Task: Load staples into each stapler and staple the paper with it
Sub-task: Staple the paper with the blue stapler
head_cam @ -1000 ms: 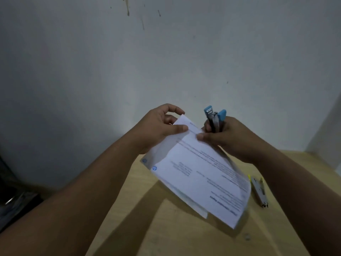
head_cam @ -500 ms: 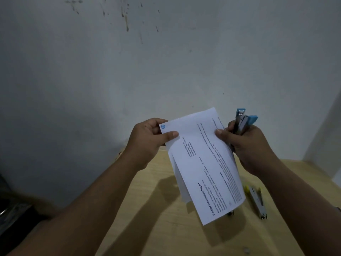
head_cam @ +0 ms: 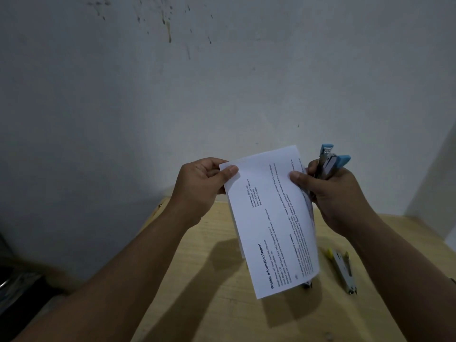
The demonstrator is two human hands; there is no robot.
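- Holding the paper point(head_cam: 271, 218) up above the table point(head_cam: 217, 304), both hands pinch its top edge, one at each upper corner.
- The left hand point(head_cam: 199, 188) clamps the upper left corner — thumb flat on the printed face, fingers curled behind the sheet.
- The right hand point(head_cam: 333, 196) presses its thumb on the upper right edge of the paper, while its fingers curl round a blue stapler point(head_cam: 329, 164) that stands upright just beside that edge, its blue tips poking above the knuckles.
- The paper hangs tilted between the hands, with the heading "Printer Information Report" running up its lower left side; a second sheet edge shows behind it on the left.
- Below the right hand, a yellow stapler point(head_cam: 341, 270) lies flat on the table, well apart from the paper.
- Under the paper's lower corner a small dark thing point(head_cam: 306, 284) peeks out — too hidden to tell what it is.
- Behind the hands rises a pale wall point(head_cam: 222, 82) with dark specks near the top.
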